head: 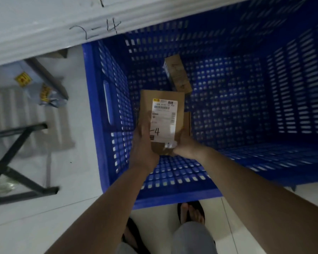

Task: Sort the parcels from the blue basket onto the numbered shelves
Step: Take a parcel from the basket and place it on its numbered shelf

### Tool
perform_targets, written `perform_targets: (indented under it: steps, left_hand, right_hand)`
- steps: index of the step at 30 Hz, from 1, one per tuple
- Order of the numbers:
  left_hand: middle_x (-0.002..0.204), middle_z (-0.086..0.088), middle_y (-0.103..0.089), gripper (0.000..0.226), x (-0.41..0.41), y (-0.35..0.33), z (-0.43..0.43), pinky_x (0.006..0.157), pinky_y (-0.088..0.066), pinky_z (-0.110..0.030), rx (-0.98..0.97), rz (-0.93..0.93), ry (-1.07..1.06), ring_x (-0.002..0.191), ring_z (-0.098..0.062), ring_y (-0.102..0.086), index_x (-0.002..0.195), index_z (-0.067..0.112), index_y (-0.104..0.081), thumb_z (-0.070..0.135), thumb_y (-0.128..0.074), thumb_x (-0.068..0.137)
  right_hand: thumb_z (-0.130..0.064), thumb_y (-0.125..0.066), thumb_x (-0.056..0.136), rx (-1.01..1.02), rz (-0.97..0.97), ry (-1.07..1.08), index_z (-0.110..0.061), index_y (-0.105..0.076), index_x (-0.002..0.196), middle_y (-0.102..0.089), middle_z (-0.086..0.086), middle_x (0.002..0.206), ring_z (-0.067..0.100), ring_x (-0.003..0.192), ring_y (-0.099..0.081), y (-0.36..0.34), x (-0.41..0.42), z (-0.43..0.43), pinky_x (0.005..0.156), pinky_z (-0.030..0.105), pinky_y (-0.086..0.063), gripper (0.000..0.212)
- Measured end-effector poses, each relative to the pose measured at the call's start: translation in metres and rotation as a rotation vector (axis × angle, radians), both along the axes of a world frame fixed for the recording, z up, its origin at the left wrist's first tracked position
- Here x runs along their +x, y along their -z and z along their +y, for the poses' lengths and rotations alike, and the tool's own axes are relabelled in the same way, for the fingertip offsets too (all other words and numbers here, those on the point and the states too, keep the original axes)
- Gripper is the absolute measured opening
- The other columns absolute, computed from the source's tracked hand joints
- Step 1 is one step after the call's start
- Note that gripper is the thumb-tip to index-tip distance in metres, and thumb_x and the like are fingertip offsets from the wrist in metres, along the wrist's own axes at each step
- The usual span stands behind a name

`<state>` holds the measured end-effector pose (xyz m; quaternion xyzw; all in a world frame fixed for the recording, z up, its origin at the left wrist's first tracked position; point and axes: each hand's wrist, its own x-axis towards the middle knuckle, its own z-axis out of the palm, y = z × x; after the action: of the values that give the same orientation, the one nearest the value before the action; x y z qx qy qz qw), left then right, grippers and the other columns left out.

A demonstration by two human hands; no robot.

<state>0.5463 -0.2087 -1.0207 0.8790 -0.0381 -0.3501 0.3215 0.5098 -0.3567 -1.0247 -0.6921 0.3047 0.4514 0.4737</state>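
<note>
Parcel (162, 121) held above the blue basket (106, 110), near its left wall, label up with "-4" handwritten on it. My left hand (143, 143) wraps its left edge; my right hand (184, 145) closes on the lower right corner. Brown cardboard: judged light, stiff, not slippery; edge holds suit it. One small box (176, 74) lies on the basket floor, beyond the parcel. Shelf edge (92, 24) past the basket reads "2-4".

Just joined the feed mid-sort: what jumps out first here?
Centre frame, both hands, left hand and right hand, hold a brown parcel with "-4" handwritten on its label, over the big blue basket. One more box lies inside; a shelf edge marked "2-4" runs upper left.
</note>
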Motion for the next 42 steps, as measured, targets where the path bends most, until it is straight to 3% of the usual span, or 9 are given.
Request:
perform_targets:
  steps: [5, 13, 19, 24, 26, 30, 34, 37, 42]
  left_hand:
    - [0.125, 0.011, -0.047, 0.087, 0.008, -0.033, -0.007, 0.094, -0.044, -0.026, -0.115, 0.022, -0.19, 0.117, -0.012, -0.049, 0.148, 0.023, -0.021, 0.003, -0.071, 0.08]
    - [0.148, -0.003, -0.023, 0.095, 0.005, -0.144, -0.03, 0.091, -0.048, -0.032, 0.006, -0.033, -0.006, 0.127, -0.023, -0.042, 0.152, 0.023, -0.006, -0.001, -0.063, 0.08]
    - [0.157, 0.013, -0.008, 0.087, 0.008, -0.277, -0.054, 0.103, -0.037, -0.015, -0.067, -0.213, 0.156, 0.136, -0.006, -0.027, 0.152, 0.028, -0.004, -0.007, -0.052, 0.087]
    - [0.151, 0.012, -0.029, 0.084, -0.003, -0.406, -0.082, 0.099, -0.046, -0.022, -0.139, -0.332, 0.26, 0.132, -0.01, -0.042, 0.149, 0.032, -0.02, 0.078, -0.016, 0.079]
    - [0.141, 0.02, -0.042, 0.057, -0.009, -0.446, -0.093, 0.089, -0.051, -0.017, -0.149, -0.316, 0.207, 0.119, 0.0, -0.053, 0.147, 0.036, -0.024, 0.054, -0.035, 0.095]
    - [0.145, 0.011, 0.027, 0.084, -0.02, -0.526, -0.117, 0.099, -0.005, 0.004, -0.22, -0.286, 0.224, 0.146, -0.011, -0.004, 0.131, 0.013, 0.028, 0.014, -0.049, 0.097]
    - [0.158, -0.005, -0.01, 0.094, -0.029, -0.629, -0.138, 0.1, -0.02, 0.001, -0.435, -0.578, 0.165, 0.137, -0.014, -0.036, 0.139, 0.058, -0.014, 0.015, -0.074, 0.08]
    - [0.156, -0.014, -0.015, 0.12, -0.047, -0.717, -0.136, 0.086, -0.047, -0.01, -0.315, -0.806, 0.483, 0.129, -0.018, -0.048, 0.146, 0.033, 0.018, 0.021, -0.078, 0.075]
    - [0.157, 0.002, 0.02, 0.08, -0.07, -0.855, -0.128, 0.117, -0.02, -0.022, -0.461, -1.088, 0.577, 0.146, -0.013, -0.007, 0.137, 0.041, 0.029, 0.021, -0.04, 0.1]
  right_hand:
    - [0.008, -0.063, 0.083, 0.078, -0.094, 0.3, -0.014, -0.026, 0.141, -0.045, -0.005, 0.125, 0.01, 0.119, -0.042, -0.035, -0.014, -0.014, 0.098, 0.021, -0.036, 0.072]
    - [-0.007, -0.052, 0.094, -0.068, -0.333, 0.457, -0.022, -0.039, 0.139, -0.054, 0.002, 0.131, 0.019, 0.117, -0.053, -0.137, -0.029, -0.02, 0.099, 0.041, -0.047, 0.049]
    - [-0.021, -0.054, 0.095, -0.277, -0.608, 0.327, -0.035, 0.003, 0.151, -0.045, -0.001, 0.135, 0.016, 0.121, -0.048, -0.261, -0.029, -0.041, 0.103, 0.031, -0.043, 0.082]
    - [-0.011, -0.062, 0.087, -0.462, -0.782, 0.135, -0.041, 0.006, 0.149, -0.038, 0.006, 0.141, 0.019, 0.124, -0.045, -0.383, -0.039, -0.076, 0.105, 0.028, -0.041, 0.097]
    - [-0.008, -0.054, 0.092, -0.512, -0.816, 0.091, -0.04, 0.003, 0.149, -0.034, 0.004, 0.148, 0.018, 0.127, -0.043, -0.437, -0.05, -0.092, 0.104, 0.02, -0.037, 0.087]
    - [-0.023, -0.046, 0.098, -0.669, -0.886, -0.043, -0.057, 0.043, 0.123, -0.018, -0.007, 0.157, 0.013, 0.131, -0.041, -0.529, -0.075, -0.112, 0.105, 0.028, -0.041, 0.099]
    - [-0.028, -0.046, 0.098, -0.852, -0.987, -0.008, -0.058, 0.049, 0.115, -0.005, -0.014, 0.159, 0.012, 0.135, -0.037, -0.628, -0.101, -0.124, 0.103, 0.024, -0.042, 0.101]
    - [-0.032, -0.045, 0.099, -0.988, -1.113, 0.079, -0.066, 0.038, 0.12, -0.007, -0.011, 0.16, 0.012, 0.139, -0.032, -0.713, -0.127, -0.119, 0.108, 0.026, -0.037, 0.092]
    - [-0.036, -0.05, 0.095, -1.193, -1.221, 0.232, -0.046, 0.003, 0.147, -0.023, -0.008, 0.157, 0.015, 0.136, -0.039, -0.862, -0.178, -0.112, 0.111, 0.033, -0.037, 0.075]
